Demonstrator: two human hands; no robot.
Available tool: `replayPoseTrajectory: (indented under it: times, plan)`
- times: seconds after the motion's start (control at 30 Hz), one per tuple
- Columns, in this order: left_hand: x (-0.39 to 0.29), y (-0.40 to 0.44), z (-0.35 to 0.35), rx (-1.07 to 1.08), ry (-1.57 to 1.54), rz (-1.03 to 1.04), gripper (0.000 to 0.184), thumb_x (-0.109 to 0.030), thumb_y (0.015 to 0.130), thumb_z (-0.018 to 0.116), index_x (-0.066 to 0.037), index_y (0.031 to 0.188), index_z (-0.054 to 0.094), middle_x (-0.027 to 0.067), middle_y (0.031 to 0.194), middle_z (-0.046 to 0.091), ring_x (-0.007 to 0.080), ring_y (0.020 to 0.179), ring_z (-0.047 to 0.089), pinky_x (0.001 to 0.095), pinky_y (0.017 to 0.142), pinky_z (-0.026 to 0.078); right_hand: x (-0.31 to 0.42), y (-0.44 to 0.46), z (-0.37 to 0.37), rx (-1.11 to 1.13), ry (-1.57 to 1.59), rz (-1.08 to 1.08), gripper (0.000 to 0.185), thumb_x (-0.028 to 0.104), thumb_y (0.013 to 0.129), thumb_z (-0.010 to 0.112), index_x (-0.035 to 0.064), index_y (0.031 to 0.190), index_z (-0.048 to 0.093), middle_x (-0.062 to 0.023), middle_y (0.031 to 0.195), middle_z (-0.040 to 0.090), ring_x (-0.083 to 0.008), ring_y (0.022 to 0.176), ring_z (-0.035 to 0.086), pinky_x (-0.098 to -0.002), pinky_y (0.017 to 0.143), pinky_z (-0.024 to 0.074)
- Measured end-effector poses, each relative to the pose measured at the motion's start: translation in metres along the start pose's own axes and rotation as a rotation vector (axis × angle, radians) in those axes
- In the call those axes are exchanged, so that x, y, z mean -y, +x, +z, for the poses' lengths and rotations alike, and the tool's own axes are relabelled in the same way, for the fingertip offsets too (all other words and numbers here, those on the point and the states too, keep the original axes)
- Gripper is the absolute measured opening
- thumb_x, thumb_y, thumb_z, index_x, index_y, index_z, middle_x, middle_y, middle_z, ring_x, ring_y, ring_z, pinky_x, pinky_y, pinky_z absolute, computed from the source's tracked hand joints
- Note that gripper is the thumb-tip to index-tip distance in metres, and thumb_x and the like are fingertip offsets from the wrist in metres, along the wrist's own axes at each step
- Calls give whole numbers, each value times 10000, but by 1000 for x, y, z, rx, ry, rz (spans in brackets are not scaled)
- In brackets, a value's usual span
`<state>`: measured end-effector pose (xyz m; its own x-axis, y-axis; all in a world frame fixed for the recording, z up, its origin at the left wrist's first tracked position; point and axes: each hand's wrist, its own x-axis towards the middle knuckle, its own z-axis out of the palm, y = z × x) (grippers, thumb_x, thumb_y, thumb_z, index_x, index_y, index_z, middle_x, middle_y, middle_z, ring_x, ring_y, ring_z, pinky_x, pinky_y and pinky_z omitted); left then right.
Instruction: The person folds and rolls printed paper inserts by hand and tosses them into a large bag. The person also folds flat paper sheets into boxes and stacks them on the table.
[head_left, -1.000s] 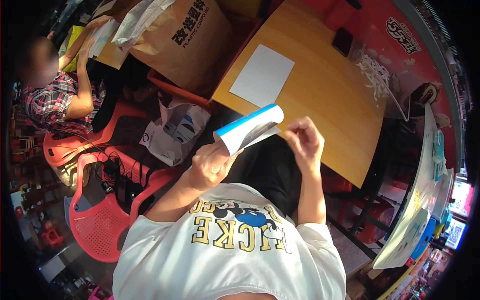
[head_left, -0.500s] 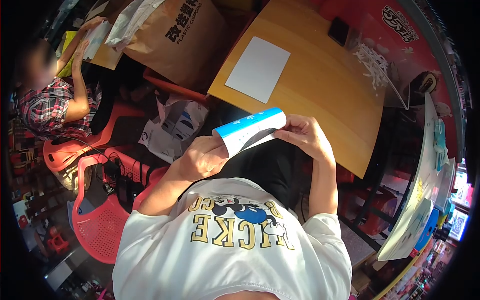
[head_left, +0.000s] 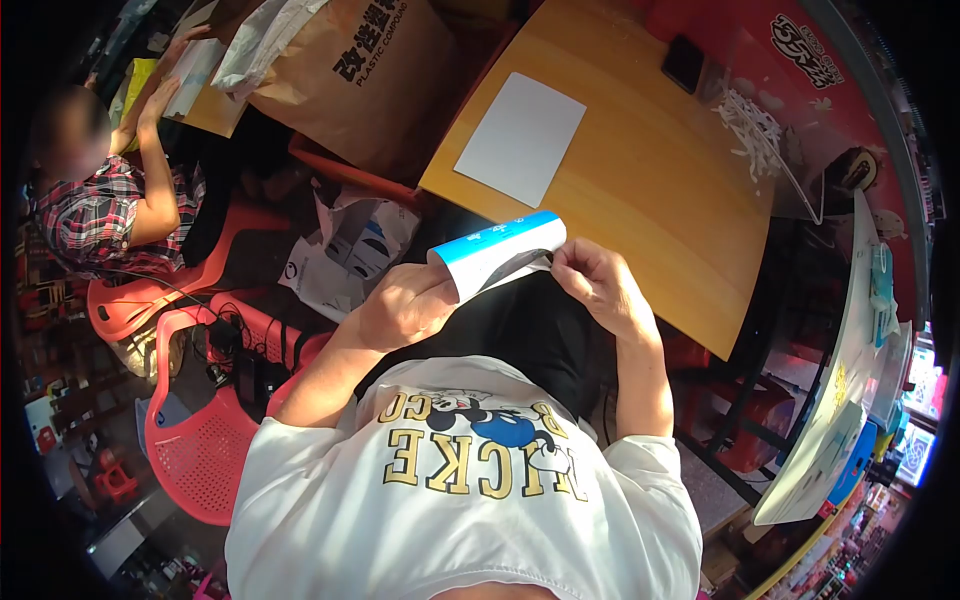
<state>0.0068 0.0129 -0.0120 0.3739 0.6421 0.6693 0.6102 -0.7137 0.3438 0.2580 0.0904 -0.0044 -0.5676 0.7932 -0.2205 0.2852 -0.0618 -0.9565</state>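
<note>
A curled blue and white printed sheet [head_left: 500, 245] is in front of my body, bent over into a loose roll. My left hand [head_left: 408, 308] grips its left end, the fingers partly hidden by the paper. At the right end my right hand [head_left: 600, 283] has its thumb and fingers pinched together at the sheet's lower corner. Beyond the sheet, a white rectangular card [head_left: 521, 139] lies flat on the wooden table [head_left: 660, 200].
A phone [head_left: 684, 65] and a pile of white strips [head_left: 750, 135] are on the table's far right. A large paper sack [head_left: 350, 90] stands left of it. Red plastic chairs [head_left: 200, 450] stand at the left, where another person [head_left: 110, 210] sits handling papers.
My right hand has come left to the sheet's right end and closed on it, then shifted down slightly to its lower corner. The other person's hands have moved a little.
</note>
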Motion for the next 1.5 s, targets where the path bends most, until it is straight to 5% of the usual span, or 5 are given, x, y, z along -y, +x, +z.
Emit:
replayPoseTrajectory:
  times: [0.37,1.0,1.2,1.3,1.5]
  plan:
    - [4,1,1,7,26,-15,229,73,701,637,3,904,560,130,714,577,245,555,583,313,475,483,28,-11,9,-234,-230,-488,517,185,666,813,101,1128,598,-38,1029,548,-123,679,483,-251,584,450]
    - [24,4,13,81,303,-61,215,-81,762,705,-29,948,612,107,762,635,243,580,603,312,551,494,95,-43,-2,-220,-312,-1009,152,43,644,767,2,737,653,-96,676,605,-198,565,606,-279,490,487]
    - [-2,37,-2,-230,-753,-802,194,-9,892,547,87,1046,615,149,889,693,230,826,686,302,736,555,111,22,-163,-1118,-536,-793,157,110,913,570,-8,858,657,-6,732,594,-29,581,462,-173,520,355]
    - [-1,38,-1,-368,-1064,-904,219,-45,919,511,89,1066,604,182,961,666,249,819,679,345,765,571,30,76,-323,-1133,-1480,-240,317,268,898,585,24,1094,636,-191,1152,594,-306,996,605,-365,831,480]
    - [2,42,5,-464,-1182,-1001,244,-116,937,497,48,1093,586,180,953,665,248,769,684,341,724,577,60,58,-143,-1020,-535,-576,103,-23,847,585,-3,931,642,-147,855,628,-206,773,595,-268,670,476]
